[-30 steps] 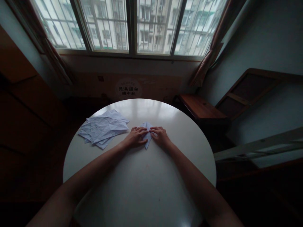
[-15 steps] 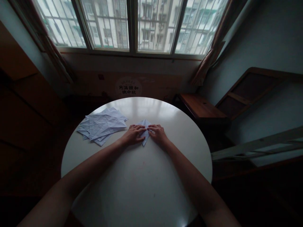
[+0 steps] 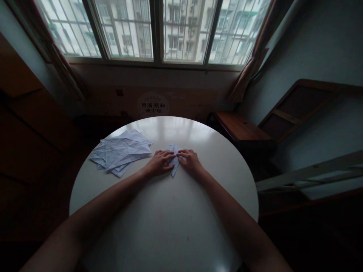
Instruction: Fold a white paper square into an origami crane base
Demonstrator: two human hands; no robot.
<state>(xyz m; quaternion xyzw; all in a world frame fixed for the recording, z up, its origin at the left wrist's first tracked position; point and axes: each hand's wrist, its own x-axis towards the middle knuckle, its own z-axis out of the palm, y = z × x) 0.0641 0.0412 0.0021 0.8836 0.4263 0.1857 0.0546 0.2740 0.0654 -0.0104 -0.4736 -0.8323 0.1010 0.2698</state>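
One paper [image 3: 173,168], folded kite-like, flat on the table [image 3: 176,215], at three o'clock from the left hand [image 3: 163,160] and at nine o'clock from the right hand [image 3: 189,159]. Fingertips of both touching it, palms down; impossible to tell whether pinching or merely pressing. Sides partly hidden under fingers. At nine o'clock, creased sheets [image 3: 123,151], overlapping, lower ones mostly covered. At ten, a dark cabinet [image 3: 21,124], contents out of sight. Forearms [image 3: 104,202] cut off at five and seven.
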